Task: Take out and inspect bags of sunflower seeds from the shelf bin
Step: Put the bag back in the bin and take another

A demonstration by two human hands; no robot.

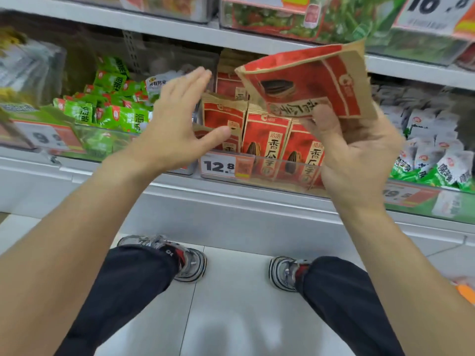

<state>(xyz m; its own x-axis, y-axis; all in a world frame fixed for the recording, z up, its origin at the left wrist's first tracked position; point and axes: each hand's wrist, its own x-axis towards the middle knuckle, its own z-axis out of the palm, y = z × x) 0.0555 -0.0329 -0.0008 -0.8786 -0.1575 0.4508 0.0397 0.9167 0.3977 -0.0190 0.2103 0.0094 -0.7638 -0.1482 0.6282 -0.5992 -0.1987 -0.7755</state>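
My right hand (357,152) holds a red and brown bag of sunflower seeds (308,80) upside down, raised above the shelf bin (277,173), thumb pinching its lower edge. Several more red seed bags (264,140) stand upright in the clear bin behind a 12.8 price tag (223,167). My left hand (177,124) hovers with straight spread fingers to the left of the raised bag, in front of the bin's left end, holding nothing.
Green snack packets (110,109) fill the bin on the left; white and green packets (434,152) fill the bin on the right. An upper shelf (180,29) with more goods overhangs. My legs and shoes (185,260) stand on the tiled floor below.
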